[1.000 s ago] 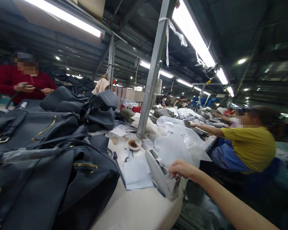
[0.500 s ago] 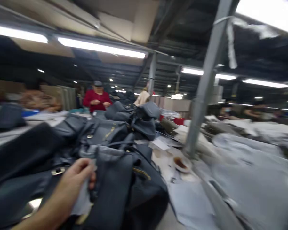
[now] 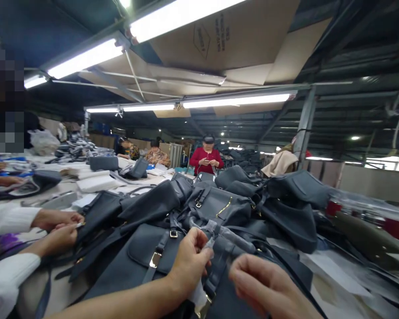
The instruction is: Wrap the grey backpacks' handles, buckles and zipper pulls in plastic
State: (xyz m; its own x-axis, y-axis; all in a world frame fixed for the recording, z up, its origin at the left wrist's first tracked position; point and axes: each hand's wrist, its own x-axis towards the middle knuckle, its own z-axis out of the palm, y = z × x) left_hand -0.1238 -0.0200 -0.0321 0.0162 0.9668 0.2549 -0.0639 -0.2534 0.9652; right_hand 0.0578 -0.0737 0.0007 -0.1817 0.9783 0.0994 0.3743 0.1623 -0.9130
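My left hand (image 3: 191, 261) is closed in a pinch on a thin whitish wrapping (image 3: 197, 294), part of which hangs below the fingers. It is over a dark blue-grey bag (image 3: 146, 254) with a flap and gold buckles. Close by, the handle (image 3: 236, 237) of a bag is covered in a cloudy wrap. To the right, my right hand (image 3: 262, 283) hovers over the same pile, its fingers curled in and slightly blurred. Whatever lies between those fingertips, if anything, cannot be made out.
More dark bags (image 3: 286, 217) are heaped ahead and to the right. At left, a co-worker's hands (image 3: 63, 230) in white sleeves handle a bag. A person in red (image 3: 206, 159) works across the table. White papers (image 3: 339, 270) lie at right; a grey post (image 3: 304, 128) stands behind.
The view has swung left, bringing the co-worker's hands into sight. My right hand has come into view, while my left hand keeps its grip on the wrapping.
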